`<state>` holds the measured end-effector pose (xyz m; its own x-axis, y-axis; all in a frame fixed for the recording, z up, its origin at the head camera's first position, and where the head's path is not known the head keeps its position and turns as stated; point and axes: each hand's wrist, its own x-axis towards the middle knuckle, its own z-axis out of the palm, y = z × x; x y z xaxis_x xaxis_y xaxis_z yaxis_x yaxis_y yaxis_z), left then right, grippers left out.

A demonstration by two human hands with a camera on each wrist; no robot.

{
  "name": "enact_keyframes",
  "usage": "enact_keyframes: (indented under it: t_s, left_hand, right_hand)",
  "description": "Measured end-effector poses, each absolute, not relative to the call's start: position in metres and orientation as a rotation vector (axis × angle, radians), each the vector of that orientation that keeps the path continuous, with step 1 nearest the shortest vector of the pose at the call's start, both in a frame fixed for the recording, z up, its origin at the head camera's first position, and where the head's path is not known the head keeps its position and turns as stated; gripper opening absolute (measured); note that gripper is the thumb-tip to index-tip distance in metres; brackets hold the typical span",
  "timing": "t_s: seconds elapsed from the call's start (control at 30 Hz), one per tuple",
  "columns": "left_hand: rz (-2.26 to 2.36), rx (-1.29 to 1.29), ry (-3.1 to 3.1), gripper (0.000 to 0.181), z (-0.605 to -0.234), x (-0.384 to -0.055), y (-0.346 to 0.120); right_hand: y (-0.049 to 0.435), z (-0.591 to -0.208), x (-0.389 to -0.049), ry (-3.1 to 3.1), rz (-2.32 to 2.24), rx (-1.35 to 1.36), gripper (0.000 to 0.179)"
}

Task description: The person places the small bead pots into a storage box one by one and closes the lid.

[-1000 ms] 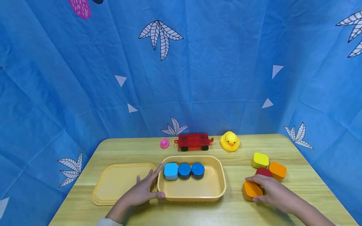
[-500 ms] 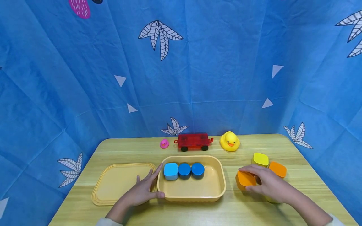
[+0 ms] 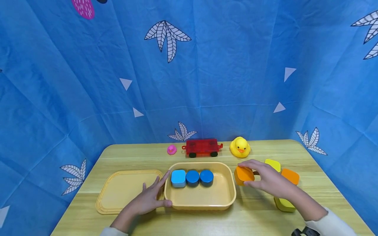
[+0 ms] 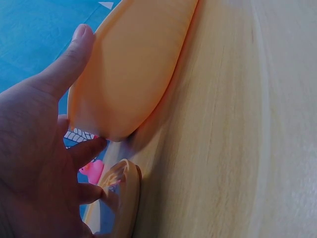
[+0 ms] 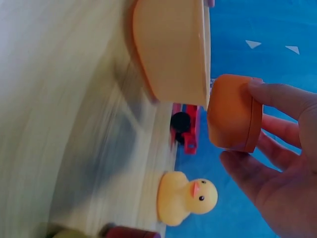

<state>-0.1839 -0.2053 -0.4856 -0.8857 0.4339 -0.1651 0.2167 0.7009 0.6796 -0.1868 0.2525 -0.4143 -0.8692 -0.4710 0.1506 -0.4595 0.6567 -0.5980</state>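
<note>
Backdrop: blue cloth (image 3: 236,65) with fold creases, printed with white leaves and pale triangles, hanging behind the table.
Table: pale wood-grain surface (image 3: 203,224) with rounded far corners.
Back row: a small pink duck (image 3: 172,149), a translucent red wagon (image 3: 202,147) with black wheels and a hook at one end, and a rounded yellow duck (image 3: 240,147).
Tub: cream, smooth-walled tub (image 3: 203,198) with rounded corners; along its far left side sit a squarish light blue block (image 3: 178,179) and two round dark blue blocks (image 3: 199,178), close together in a row.
Lid: flat cream lid (image 3: 125,193) with a ridged border, lying left of the tub, partly covered by the left hand.
Left hand: the left hand (image 3: 152,198) is spread, touching the tub's left end, grasping nothing.
Right hand: the right hand (image 3: 267,177) pinches the smooth, rounded-edged orange block (image 3: 244,175) between thumb and fingers, parted only by its width.
Block's place: raised off the table just beside the tub's right rim; contact with that rim cannot be told. The tub wall stands between it and the inside.
Right side: a yellow block (image 3: 273,165), a second orange block (image 3: 290,177) and a yellow-green block (image 3: 284,204), partly hidden by the right hand and forearm; the right wrist view catches a dark red block (image 5: 131,232).
</note>
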Motion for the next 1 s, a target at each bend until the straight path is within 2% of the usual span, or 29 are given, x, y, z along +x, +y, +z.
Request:
enact_keyframes:
  t_s: [0.57,1.0]
  left_hand:
    - [0.980,0.526,2.614,0.107,-0.487,-0.183,-0.206]
    - [0.985,0.534,2.611,0.107,-0.487,-0.184,-0.206]
  right_hand:
    - [0.214,-0.418,-0.212,2.820,-1.080,-0.797,0.063]
    - [0.200,-0.431,-0.220,2.813,-1.076,-0.781,0.060]
